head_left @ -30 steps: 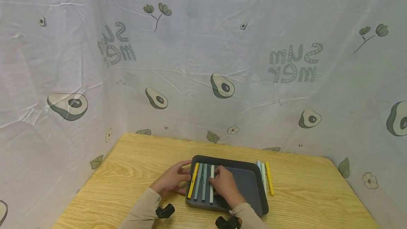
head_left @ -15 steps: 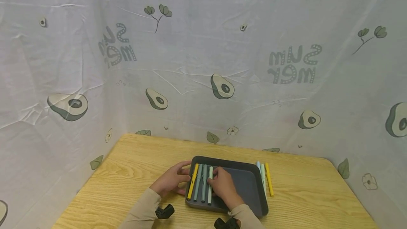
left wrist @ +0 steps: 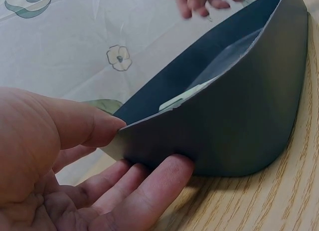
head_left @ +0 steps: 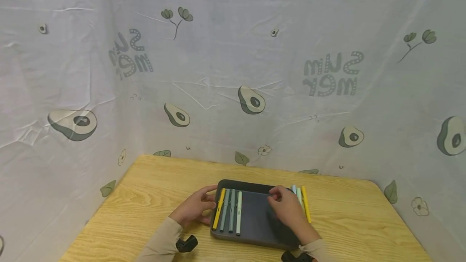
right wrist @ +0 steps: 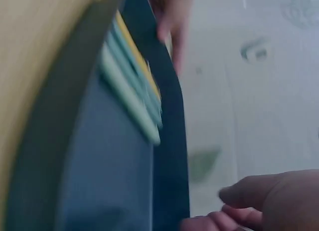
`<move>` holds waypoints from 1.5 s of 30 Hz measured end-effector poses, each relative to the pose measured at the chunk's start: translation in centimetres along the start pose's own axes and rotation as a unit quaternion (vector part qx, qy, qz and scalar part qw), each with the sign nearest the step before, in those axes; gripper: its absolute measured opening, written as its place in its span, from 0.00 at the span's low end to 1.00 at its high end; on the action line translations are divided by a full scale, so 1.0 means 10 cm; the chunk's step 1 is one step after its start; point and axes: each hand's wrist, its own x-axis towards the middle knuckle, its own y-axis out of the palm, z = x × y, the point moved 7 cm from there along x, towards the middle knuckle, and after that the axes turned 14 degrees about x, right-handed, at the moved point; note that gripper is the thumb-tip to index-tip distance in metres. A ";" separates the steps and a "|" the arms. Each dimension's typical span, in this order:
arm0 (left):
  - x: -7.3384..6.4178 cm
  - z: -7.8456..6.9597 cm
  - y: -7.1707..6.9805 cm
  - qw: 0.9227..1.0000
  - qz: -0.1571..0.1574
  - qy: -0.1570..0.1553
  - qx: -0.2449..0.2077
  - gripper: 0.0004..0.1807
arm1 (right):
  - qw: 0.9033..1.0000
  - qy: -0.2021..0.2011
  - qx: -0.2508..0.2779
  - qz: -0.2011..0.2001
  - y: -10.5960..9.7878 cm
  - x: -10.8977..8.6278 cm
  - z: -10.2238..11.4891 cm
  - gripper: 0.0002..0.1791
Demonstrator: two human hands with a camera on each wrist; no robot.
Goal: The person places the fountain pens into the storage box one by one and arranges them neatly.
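A dark grey tray (head_left: 256, 217) lies on the table. Along its left side, side by side, are a yellow pen (head_left: 219, 209), two grey-green pens (head_left: 231, 211) and a pale mint pen (head_left: 238, 213). My left hand (head_left: 195, 206) holds the tray's left wall; in the left wrist view the thumb is at the rim and the fingers touch the outer wall (left wrist: 214, 136). Over the tray's right part hovers my right hand (head_left: 289, 209), bent fingers holding nothing. Just beyond it, outside the tray, lie a light blue pen (head_left: 293, 189), a mint pen (head_left: 299, 195) and another yellow pen (head_left: 306, 204).
The wooden table (head_left: 349, 213) extends on both sides of the tray. A pale curtain (head_left: 211, 64) printed with avocados hangs behind it and at both sides. A black wrist device (head_left: 187, 244) sits on the left sleeve, and another on the right.
My right hand has let go of the pale mint pen, which now lies beside the grey-green pens, and has moved right toward the pens outside the tray. The left hand stays at the tray.
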 end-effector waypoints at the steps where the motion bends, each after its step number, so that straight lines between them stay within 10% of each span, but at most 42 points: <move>1: 0.00 0.00 0.00 1.000 0.000 0.000 -0.001 0.35 | 1.000 -0.003 -0.010 -0.012 -0.14 0.01 -0.02 0.10; 10: 0.01 0.04 -0.02 1.000 -0.003 -0.001 0.003 0.36 | 0.990 0.039 -0.130 -0.042 -1.02 0.11 -0.58 0.14; 22: -0.01 0.06 -0.03 1.000 0.001 0.001 -0.005 0.35 | 0.991 0.099 -0.089 -0.003 -0.94 0.17 -0.98 0.14; 45: 0.01 0.02 0.00 1.000 0.001 0.003 -0.008 0.35 | 0.989 0.091 -0.118 -0.017 -0.95 0.12 -1.00 0.09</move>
